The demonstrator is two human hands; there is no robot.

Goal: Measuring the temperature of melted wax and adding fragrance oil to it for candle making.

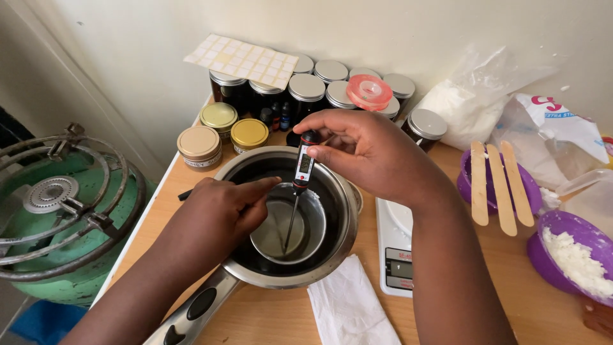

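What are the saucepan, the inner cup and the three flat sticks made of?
Saucepan: looks like polished stainless steel, bright mirror-like rim; handle seems black plastic inset.
Inner cup: likely steel too, brushed grey sheen.
Flat sticks: apparently bare pale wood, matte, lying across a purple bowl, probably plastic.

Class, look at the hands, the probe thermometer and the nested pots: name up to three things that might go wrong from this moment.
1. The left hand reaches inside the saucepan, touching the inner pot; if they are hot, it may burn.
2. The right hand pinches the thermometer only at its head; it could slip into the clear liquid.
3. The paper towel lies against the saucepan and might soak or scorch.
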